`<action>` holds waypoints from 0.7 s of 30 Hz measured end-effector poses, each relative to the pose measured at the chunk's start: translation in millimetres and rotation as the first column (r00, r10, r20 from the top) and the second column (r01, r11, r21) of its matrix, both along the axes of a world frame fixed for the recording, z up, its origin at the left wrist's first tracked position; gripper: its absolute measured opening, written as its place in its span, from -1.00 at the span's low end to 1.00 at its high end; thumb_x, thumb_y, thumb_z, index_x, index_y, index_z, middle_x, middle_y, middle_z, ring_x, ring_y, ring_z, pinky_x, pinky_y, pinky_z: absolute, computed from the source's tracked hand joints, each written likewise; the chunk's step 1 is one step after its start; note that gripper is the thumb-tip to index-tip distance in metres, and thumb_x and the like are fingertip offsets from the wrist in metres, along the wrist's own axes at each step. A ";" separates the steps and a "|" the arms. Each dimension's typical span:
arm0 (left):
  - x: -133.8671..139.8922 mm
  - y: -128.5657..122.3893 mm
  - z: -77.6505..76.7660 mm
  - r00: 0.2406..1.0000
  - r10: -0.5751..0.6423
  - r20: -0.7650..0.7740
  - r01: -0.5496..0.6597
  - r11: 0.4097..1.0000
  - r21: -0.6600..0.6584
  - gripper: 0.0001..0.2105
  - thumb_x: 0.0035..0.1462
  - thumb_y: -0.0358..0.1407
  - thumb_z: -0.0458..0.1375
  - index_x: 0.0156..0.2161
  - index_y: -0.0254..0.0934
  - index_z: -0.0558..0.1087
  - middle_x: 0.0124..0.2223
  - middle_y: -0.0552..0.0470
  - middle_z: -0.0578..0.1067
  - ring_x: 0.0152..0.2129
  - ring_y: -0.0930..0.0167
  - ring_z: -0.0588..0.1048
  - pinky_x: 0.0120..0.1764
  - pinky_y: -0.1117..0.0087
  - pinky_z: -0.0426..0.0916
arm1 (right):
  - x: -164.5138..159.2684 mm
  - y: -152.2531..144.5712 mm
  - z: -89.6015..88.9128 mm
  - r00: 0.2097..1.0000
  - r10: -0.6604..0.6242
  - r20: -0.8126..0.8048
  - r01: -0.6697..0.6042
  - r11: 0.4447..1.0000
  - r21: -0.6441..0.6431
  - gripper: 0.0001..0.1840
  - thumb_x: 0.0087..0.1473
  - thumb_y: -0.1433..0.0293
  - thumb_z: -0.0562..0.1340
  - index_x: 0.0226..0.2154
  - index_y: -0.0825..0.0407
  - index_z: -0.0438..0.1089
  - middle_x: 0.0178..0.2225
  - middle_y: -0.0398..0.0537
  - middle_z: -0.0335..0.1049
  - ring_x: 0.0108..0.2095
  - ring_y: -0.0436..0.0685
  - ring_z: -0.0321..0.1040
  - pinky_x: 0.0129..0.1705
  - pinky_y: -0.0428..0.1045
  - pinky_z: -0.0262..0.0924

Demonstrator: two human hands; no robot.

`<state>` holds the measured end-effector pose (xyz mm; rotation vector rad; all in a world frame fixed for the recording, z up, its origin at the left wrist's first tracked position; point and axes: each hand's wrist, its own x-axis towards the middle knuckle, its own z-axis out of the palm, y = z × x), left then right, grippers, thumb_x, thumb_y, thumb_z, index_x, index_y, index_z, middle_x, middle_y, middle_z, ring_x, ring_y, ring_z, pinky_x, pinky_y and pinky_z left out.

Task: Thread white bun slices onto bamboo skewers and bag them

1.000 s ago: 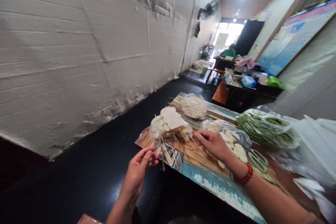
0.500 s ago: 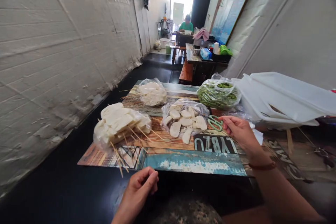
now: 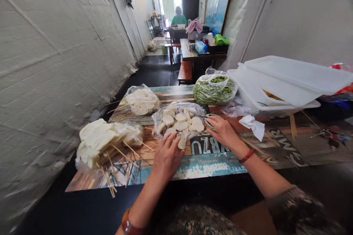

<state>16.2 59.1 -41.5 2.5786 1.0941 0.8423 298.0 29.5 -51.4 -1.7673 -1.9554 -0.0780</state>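
Observation:
Round, pale white slices point(image 3: 181, 126) lie in an opened clear plastic bag at the middle of the table. My left hand point(image 3: 168, 156) reaches over the bag's near edge with fingers stretched out at the closest slices; whether they touch is unclear. Green-handled scissors point(image 3: 210, 116) rest at the bag's right side. My right hand point(image 3: 224, 132) lies over their handles, fingers extended and partly covering them. To the left, a bag of large white slabs point(image 3: 100, 137) has wooden skewers point(image 3: 124, 154) poking out. Another bag of pale slices point(image 3: 142, 100) sits behind it.
A bag of green strips point(image 3: 215, 87) stands at the back. White plastic bins point(image 3: 281, 80) are stacked on the right, near a crumpled tissue point(image 3: 253, 126) and loose skewers point(image 3: 255, 146). Farther off, a person in green point(image 3: 179, 19) sits at another table.
My left hand has moved from the table's front edge up to the slices, its fingers opening out. My right hand has moved onto the scissors' handles. The view has shifted right.

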 end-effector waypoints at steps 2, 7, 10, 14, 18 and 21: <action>9.9 7.3 -5.5 0.990 0.019 -0.137 -0.017 1.000 0.018 -0.59 0.05 -0.39 0.26 0.06 -0.26 0.45 0.19 -0.24 0.42 0.16 0.03 0.32 0.15 -0.08 0.22 | -1.3 4.1 -7.1 0.997 -0.031 0.072 0.032 0.999 -0.013 -0.55 0.17 0.41 0.22 0.13 0.02 0.37 0.13 0.16 0.36 0.12 0.32 0.27 0.07 0.18 0.25; 16.8 6.1 -11.3 0.965 -0.011 -0.263 0.009 1.000 -0.010 -0.62 0.07 -0.42 0.24 0.04 -0.25 0.45 0.12 -0.20 0.47 0.16 0.06 0.32 0.15 -0.10 0.23 | 23.3 9.5 -23.1 0.990 -0.081 0.115 0.079 0.997 0.024 -0.60 0.21 0.45 0.14 0.09 -0.04 0.41 0.07 0.08 0.42 0.01 0.26 0.34 0.02 0.13 0.25; 15.7 0.4 -9.7 0.971 -0.084 -0.224 0.080 0.996 -0.026 -0.64 0.09 -0.38 0.25 0.03 -0.26 0.45 0.10 -0.21 0.49 0.12 0.06 0.37 0.09 -0.05 0.31 | 37.0 10.7 -24.6 0.985 -0.120 0.125 0.115 0.992 0.041 -0.62 0.20 0.47 0.13 0.04 0.01 0.45 0.04 0.11 0.44 0.00 0.29 0.35 0.01 0.15 0.24; 13.6 4.1 -4.3 0.994 -0.105 0.017 0.105 0.994 -0.011 -0.71 0.22 -0.35 0.12 0.04 -0.26 0.44 0.06 -0.20 0.51 -0.01 0.21 0.49 0.02 0.13 0.41 | 20.6 16.2 -6.4 0.996 -0.062 0.065 0.057 0.995 0.078 -0.66 0.22 0.40 0.13 0.00 0.04 0.48 0.03 0.14 0.45 0.04 0.33 0.32 0.05 0.19 0.20; 13.7 22.5 3.6 0.992 0.050 0.112 -0.058 0.996 0.071 -0.71 0.27 -0.39 0.01 0.05 -0.26 0.43 0.08 -0.19 0.49 0.07 0.22 0.42 0.11 0.09 0.33 | -31.2 38.5 15.5 0.984 0.167 -0.058 -0.164 0.985 0.049 -0.68 0.27 0.37 0.09 -0.03 0.03 0.48 0.00 0.08 0.49 0.00 0.24 0.37 0.07 0.11 0.21; 16.3 33.8 3.6 0.981 0.191 -0.032 -0.186 0.975 0.125 -0.70 0.23 -0.42 0.03 0.05 -0.28 0.42 0.12 -0.19 0.47 0.17 0.11 0.32 0.21 -0.08 0.15 | -71.1 70.1 21.3 0.969 0.227 -0.097 -0.233 0.971 -0.055 -0.68 0.28 0.42 0.07 -0.02 0.03 0.47 -0.01 0.05 0.50 -0.01 0.21 0.39 0.07 0.07 0.20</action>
